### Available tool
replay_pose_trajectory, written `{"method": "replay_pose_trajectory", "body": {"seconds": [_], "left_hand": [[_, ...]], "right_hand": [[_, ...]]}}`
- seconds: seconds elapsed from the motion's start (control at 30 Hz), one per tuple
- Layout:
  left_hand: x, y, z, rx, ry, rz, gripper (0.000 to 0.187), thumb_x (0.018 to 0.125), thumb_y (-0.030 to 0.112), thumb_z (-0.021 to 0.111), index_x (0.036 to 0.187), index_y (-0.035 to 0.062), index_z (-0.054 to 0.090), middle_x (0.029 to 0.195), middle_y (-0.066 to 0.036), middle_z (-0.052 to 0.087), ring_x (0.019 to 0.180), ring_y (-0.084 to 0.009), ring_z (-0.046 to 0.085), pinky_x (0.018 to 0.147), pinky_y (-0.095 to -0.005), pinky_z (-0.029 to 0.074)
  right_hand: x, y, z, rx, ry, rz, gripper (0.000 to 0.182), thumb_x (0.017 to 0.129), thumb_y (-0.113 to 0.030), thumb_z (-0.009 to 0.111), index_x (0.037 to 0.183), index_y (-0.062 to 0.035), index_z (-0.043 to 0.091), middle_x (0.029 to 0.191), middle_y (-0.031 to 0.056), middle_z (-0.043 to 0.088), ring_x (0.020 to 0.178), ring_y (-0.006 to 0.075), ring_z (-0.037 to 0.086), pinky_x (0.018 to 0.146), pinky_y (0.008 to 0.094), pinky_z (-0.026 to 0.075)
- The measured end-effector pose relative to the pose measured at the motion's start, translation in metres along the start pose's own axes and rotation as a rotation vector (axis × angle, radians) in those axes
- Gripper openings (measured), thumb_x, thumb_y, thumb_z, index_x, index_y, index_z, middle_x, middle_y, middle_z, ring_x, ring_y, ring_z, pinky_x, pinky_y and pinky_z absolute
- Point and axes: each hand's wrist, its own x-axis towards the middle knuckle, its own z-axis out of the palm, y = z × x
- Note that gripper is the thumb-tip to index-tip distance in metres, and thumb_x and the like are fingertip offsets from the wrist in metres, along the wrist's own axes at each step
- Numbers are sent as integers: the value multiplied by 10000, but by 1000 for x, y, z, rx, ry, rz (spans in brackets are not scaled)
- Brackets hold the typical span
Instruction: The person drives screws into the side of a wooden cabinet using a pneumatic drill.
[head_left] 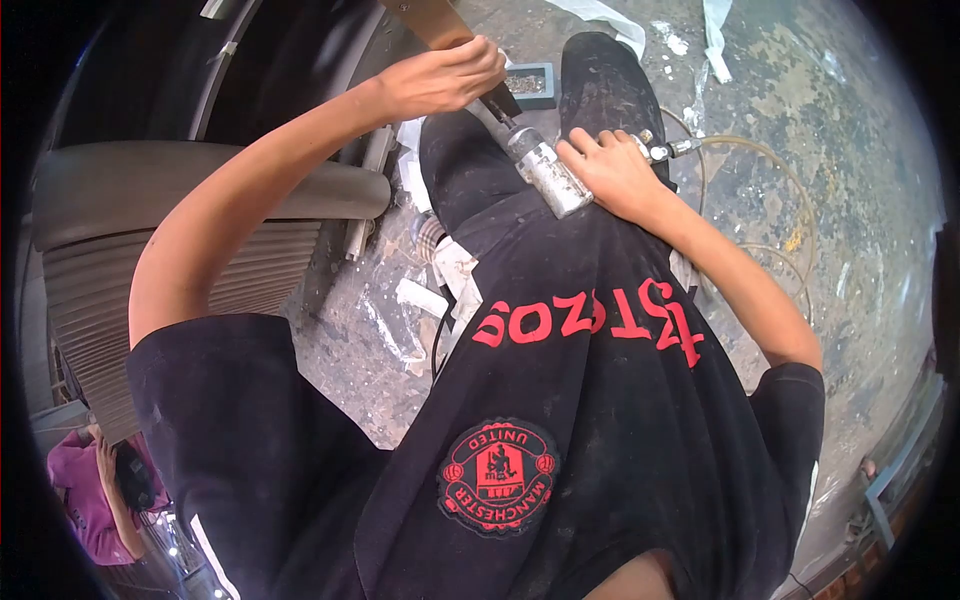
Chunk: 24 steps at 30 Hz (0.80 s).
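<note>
A silver air tool (553, 178) lies across the lap, its dark front end pointing up and left. My right hand (615, 172) is closed round its handle side, near the hose fitting. My left hand (447, 78) has its fingers curled together over a brown strip (428, 18), just beyond the tool's front end. A dark narrow piece (501, 104) shows between my left hand and the tool; where it joins the strip is hidden by the fingers.
A hose (790, 170) loops over the stained floor (850, 250) on the right. A small grey tray (531, 84) sits beyond the knees. On the left is a ribbed grey padded piece (190, 280). A person in purple (90, 495) shows at the lower left.
</note>
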Motion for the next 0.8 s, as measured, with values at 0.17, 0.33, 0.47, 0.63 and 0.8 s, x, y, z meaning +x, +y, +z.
{"method": "replay_pose_trajectory", "body": {"seconds": [0.17,0.33,0.47,0.63,0.8], "left_hand": [[1,-3,9,41,130,12,522,802,229,629,1280,23,588,1236,-59,592,1229,-212,525,1131,-386,340],[3,-6,9,51,160,29,517,793,220,637,1269,20,598,1221,-56,598,1212,-210,528,1126,-384,342],[2,-7,9,47,169,33,513,792,222,639,1264,24,604,1212,-55,600,1207,-210,530,1129,-385,339],[2,5,10,69,26,7,604,817,243,632,1392,78,560,1385,-46,549,1329,-203,474,1223,-400,282],[4,6,14,116,39,4,601,815,237,626,1389,72,561,1357,-48,566,1314,-211,483,1204,-393,299]], "right_hand": [[0,1,4,-6,-34,7,299,824,-101,627,1107,-92,533,1014,110,580,809,337,663,745,445,510],[0,-1,3,-13,-37,23,257,853,-121,597,1100,-91,533,1001,106,581,812,335,670,737,437,512],[0,0,7,-16,-5,7,265,848,-120,603,1102,-92,532,994,107,580,809,334,671,729,431,514],[0,0,5,-32,-8,7,278,837,-111,613,1101,-86,530,994,108,579,799,337,668,729,434,516],[-2,-1,9,-50,12,12,292,847,-146,594,1131,-95,553,990,89,566,788,311,640,722,441,501]]}}
